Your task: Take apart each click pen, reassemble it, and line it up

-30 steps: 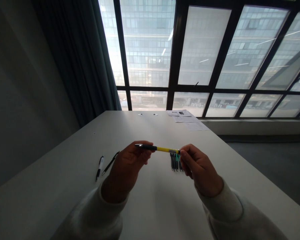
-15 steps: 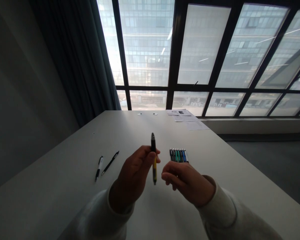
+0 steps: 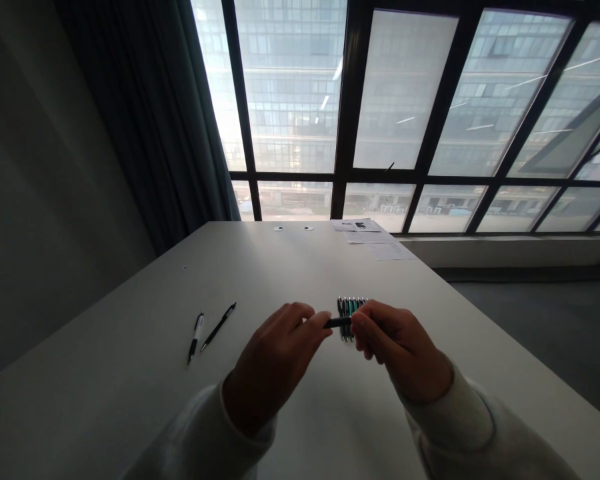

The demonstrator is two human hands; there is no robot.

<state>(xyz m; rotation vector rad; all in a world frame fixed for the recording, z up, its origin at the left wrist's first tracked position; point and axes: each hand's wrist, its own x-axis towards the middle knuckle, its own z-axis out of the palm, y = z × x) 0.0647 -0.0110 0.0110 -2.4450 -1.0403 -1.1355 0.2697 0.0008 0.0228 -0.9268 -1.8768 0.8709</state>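
Observation:
Between my two hands a pen (image 3: pixel 338 322) lies roughly level above the table, its dark middle part showing. My left hand (image 3: pixel 279 360) is closed on its left end, and the fingers cover that part. The thumb and fingers of my right hand (image 3: pixel 399 347) pinch the right end. Behind my right hand, a row of several pens (image 3: pixel 347 308) lies side by side on the table, partly hidden by the hand. To the left, a white and black pen (image 3: pixel 196 337) and a black pen (image 3: pixel 219 326) lie apart from the row.
The white table (image 3: pixel 130 347) reaches to the windows. Paper sheets (image 3: pixel 375 239) lie at its far right corner. Two round fittings (image 3: pixel 309 229) are set near the far edge. A dark curtain (image 3: pixel 145 120) hangs at the left.
The pen, upright in my left hand before, has been turned level. My right hand has moved up and right and now grips its other end.

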